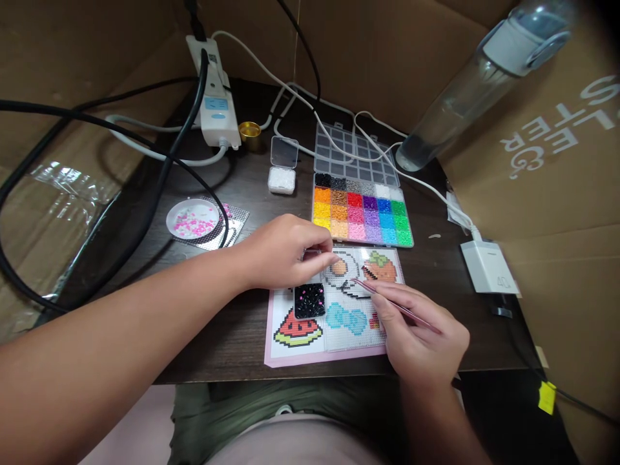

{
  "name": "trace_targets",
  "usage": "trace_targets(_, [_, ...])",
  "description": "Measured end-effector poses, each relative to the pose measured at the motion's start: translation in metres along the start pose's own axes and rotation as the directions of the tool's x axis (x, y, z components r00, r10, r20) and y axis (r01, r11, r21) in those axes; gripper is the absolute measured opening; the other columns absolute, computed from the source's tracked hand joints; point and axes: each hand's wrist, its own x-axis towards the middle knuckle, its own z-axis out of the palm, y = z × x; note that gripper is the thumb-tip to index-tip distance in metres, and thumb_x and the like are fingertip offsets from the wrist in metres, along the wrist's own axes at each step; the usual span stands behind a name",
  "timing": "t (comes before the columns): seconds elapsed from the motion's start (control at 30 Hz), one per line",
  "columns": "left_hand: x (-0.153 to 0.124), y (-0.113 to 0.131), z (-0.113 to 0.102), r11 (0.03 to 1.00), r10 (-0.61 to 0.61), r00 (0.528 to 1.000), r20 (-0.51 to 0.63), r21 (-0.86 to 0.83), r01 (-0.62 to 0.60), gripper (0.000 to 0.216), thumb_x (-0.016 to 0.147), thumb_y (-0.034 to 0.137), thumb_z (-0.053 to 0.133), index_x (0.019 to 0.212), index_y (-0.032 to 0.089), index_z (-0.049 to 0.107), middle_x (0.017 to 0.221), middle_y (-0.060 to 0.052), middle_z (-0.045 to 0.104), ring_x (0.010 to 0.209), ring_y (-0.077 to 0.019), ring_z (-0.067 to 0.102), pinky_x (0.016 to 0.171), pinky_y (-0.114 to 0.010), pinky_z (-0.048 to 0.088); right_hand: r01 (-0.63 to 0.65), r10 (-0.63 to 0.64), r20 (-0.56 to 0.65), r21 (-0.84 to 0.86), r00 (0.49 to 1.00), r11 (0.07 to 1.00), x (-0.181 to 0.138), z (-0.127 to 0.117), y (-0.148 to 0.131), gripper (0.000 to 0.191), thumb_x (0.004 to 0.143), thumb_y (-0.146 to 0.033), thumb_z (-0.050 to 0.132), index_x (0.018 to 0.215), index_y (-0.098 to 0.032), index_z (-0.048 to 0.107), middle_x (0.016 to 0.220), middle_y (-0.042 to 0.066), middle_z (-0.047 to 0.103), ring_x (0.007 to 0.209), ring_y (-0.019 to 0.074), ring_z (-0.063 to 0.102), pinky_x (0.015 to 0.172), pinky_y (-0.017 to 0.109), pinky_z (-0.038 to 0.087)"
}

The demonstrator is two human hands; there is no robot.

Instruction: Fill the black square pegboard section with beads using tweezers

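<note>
A clear pegboard [361, 343] lies over a printed pattern sheet [285, 352] with a pink border. Through it show an egg shape, an orange-red fruit and a blue bow; a watermelon picture [298, 329] is on the sheet's left. Pinched in my right hand [421, 329] are pink tweezers [404, 310], their tips at a line of black beads [356, 292] on the board. My left hand [290, 252] is bent with thumb and forefinger close together at the board's upper left; what they grip is hidden. Just below it sits a small box of black beads [310, 302] with a few pink ones.
Behind the board stands an open bead case [361, 210] sorted by colour. Around it are a small box of white beads [281, 181], a dish of pink and white beads [192, 219], a power strip [216, 97], loose cables, a bottle [460, 90] and a white charger [489, 266].
</note>
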Motion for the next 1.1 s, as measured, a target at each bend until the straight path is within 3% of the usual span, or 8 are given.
trace_targets(0.5, [0.0009, -0.0005, 0.0007, 1.000, 0.009, 1.000, -0.011, -0.003, -0.009, 0.018, 0.088, 0.027, 0.060, 0.077, 0.015, 0.069, 0.063, 0.001, 0.066, 0.055, -0.0078, 0.053, 0.056, -0.021, 0.035, 0.043, -0.044, 0.071, 0.022, 0.996, 0.999, -0.0004, -0.0023, 0.0012, 0.021, 0.080, -0.005, 0.072, 0.090, -0.023, 0.077, 0.090, 0.002, 0.080, 0.080, 0.0199, 0.077, 0.076, 0.034, 0.064])
trace_targets(1.1, [0.0007, 0.0002, 0.0008, 1.000, 0.023, 0.999, -0.027, 0.000, -0.023, 0.020, 0.089, 0.029, 0.059, 0.077, 0.016, 0.068, 0.061, 0.002, 0.064, 0.053, -0.0076, 0.051, 0.055, -0.021, 0.035, 0.022, -0.022, 0.037, 0.009, 0.999, 1.000, 0.0002, -0.0011, 0.0002, 0.017, 0.082, -0.008, 0.070, 0.088, -0.022, 0.077, 0.088, 0.003, 0.080, 0.078, 0.0211, 0.077, 0.074, 0.036, 0.066])
